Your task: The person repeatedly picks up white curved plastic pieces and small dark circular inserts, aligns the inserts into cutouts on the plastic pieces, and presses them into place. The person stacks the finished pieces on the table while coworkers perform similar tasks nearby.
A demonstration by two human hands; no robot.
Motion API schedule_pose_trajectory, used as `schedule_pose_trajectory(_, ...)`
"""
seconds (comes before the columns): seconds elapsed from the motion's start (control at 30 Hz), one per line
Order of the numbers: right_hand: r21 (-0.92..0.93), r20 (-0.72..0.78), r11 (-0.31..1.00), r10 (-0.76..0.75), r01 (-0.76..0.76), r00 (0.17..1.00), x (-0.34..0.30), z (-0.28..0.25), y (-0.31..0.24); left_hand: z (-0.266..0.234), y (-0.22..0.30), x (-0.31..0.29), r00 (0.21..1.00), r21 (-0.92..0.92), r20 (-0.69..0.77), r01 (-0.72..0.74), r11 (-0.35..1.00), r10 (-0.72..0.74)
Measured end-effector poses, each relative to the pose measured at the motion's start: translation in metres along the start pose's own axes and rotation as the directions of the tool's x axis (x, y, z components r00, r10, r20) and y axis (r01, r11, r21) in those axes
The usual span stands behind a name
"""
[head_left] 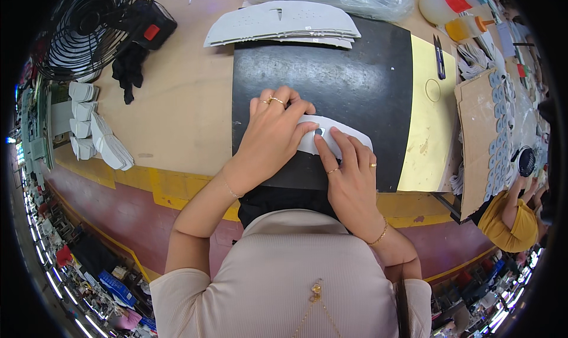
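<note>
Beyond the right hand [354, 187]: bottle [471, 26] with amber contents [457, 30].

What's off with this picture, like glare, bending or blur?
In the head view, pale glare lies across the black mat; also in the head view, fisheye distortion bows the table's yellow front edge, and the corners go black; still in that head view, the left hand and right hand show no obvious blur.
</note>
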State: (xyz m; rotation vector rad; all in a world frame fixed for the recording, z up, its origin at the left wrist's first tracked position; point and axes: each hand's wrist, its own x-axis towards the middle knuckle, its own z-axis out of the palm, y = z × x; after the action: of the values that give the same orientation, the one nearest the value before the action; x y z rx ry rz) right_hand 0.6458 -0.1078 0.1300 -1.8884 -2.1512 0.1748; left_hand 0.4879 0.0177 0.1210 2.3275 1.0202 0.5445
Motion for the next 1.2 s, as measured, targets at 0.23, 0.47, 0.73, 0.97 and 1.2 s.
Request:
schedule_pose_trajectory(0.23, 0.014, -0.007, 1.000, 0.011, -0.010, 1.000, 0.001, 0.001, 0.000, 0.011, -0.003, 0.004, 0.999, 0.025, -0.013, 0.036, 0.999, -0.036)
schedule_pose_trajectory(0.47, 0.008, -0.006, 1.000, 0.008, -0.008, 1.000, 0.002, 0.001, -0.001, 0.014, -0.003, 0.004, 0.999, 0.035, -0.028, 0.043, 0.998, -0.042)
schedule_pose_trajectory(0.73, 0.086, -0.010, 0.994, 0.067, -0.065, 0.998, 0.007, 0.002, 0.001, 0.013, 0.002, 0.003, 0.999, 0.109, -0.020, 0.032, 0.994, -0.030)
schedule_pose_trajectory(0.97, -0.022, 0.010, 0.998, 0.064, -0.064, 0.998, 0.009, 0.004, -0.002, 0.021, 0.001, -0.005, 0.998, 0.167, -0.063, 0.014, 0.986, -0.003)
schedule_pose_trajectory(1.2, 0.121, 0.150, 0.993, -0.013, -0.005, 0.989, 0.019, -0.022, 0.015, 0.009, -0.005, -0.032, 0.983, 0.262, -0.038, -0.163, 0.951, 0.178)
